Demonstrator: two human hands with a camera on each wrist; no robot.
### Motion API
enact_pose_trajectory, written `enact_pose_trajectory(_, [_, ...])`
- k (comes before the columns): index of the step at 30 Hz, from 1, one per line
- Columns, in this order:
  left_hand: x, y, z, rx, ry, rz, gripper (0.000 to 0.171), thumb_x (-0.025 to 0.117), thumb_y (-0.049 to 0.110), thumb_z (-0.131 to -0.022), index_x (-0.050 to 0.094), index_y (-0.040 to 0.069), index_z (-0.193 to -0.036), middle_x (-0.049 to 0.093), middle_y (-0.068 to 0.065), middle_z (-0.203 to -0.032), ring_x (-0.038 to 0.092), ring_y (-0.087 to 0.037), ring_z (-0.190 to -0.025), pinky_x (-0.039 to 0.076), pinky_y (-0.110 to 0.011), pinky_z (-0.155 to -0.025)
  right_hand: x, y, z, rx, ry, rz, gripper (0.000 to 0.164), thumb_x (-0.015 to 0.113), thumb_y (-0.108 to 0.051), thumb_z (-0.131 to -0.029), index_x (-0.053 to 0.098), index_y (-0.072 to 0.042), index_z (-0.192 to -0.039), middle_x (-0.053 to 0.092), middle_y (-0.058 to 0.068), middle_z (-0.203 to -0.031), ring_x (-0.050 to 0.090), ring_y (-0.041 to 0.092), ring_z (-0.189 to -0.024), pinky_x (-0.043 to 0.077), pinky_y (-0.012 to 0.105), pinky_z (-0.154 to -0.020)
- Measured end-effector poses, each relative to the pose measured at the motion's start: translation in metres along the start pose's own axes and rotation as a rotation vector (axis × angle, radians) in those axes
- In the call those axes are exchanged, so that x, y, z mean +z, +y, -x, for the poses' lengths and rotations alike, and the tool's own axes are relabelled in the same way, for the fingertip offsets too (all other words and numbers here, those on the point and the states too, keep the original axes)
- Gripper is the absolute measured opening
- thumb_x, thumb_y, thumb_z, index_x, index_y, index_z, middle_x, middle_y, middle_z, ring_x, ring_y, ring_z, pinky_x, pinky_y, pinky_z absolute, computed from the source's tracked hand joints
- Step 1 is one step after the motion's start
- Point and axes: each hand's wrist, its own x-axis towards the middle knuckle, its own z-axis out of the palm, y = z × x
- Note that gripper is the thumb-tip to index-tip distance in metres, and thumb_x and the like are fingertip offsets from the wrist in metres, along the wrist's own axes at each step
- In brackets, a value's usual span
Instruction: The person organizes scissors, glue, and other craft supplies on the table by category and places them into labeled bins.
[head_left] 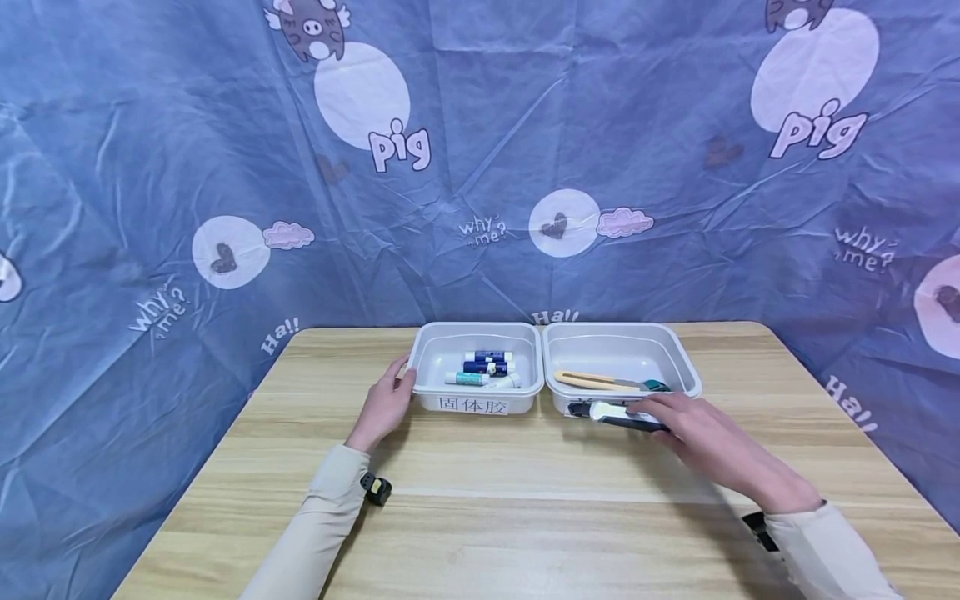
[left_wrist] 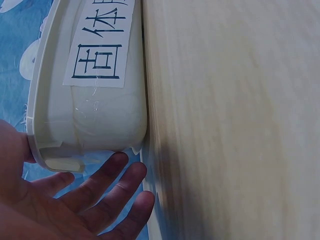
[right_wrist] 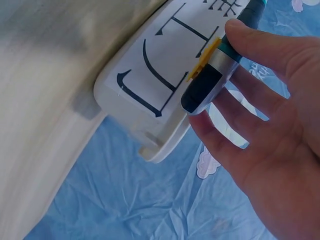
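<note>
My left hand (head_left: 385, 410) holds the left end of a white plastic box (left_wrist: 100, 120), thumb over the rim and the other fingers spread outside it. Several glue sticks (head_left: 489, 367), dark blue, teal and white, lie in that box. In front of a second white box (head_left: 621, 340), my right hand (head_left: 705, 437) pinches a utility knife (right_wrist: 212, 70) between thumb and fingers. The knife has black, silver and green parts and a yellow slider. Inside the second box are a yellow utility knife (head_left: 596, 381) and a dark green piece, partly hidden by the right hand.
Both boxes stand side by side at the back of a wooden table (head_left: 480, 533). Behind it hangs a blue printed cloth (head_left: 480, 275). The left box has a paper label (head_left: 472, 406) on its front; the right box's label (right_wrist: 170, 55) is partly covered in the head view.
</note>
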Motion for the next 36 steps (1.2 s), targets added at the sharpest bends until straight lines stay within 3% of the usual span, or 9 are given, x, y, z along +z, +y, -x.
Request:
enact_pose_trajectory(19, [0.0,-0.001,-0.002,-0.001,-0.004,-0.004,0.048,0.04,0.039,-0.104,0.042,0.02,-0.148,0.07,-0.014,-0.101,0.064,-0.021,-0.085,0.048,-0.03,-0.069,-0.008,-0.001,-0.004,0.026,0.07,0.046,0.042,0.081,-0.009,-0.071,0.066,-0.012,-0.111,0.067,0.003,-0.104,0.063,0.023,-0.097,0.049,0.046,-0.077])
enact_pose_trajectory(36, [0.0,-0.002,-0.001,-0.005,-0.004,-0.001,0.048,0.039,0.039,-0.104,0.043,0.02,-0.147,0.07,-0.014,-0.102,0.066,-0.023,-0.087,0.049,-0.032,-0.074,-0.009,0.011,-0.001,0.046,0.104,0.047,0.047,0.078,0.001,-0.07,0.065,-0.009,-0.114,0.067,0.007,-0.109,0.062,0.028,-0.102,0.048,0.049,-0.077])
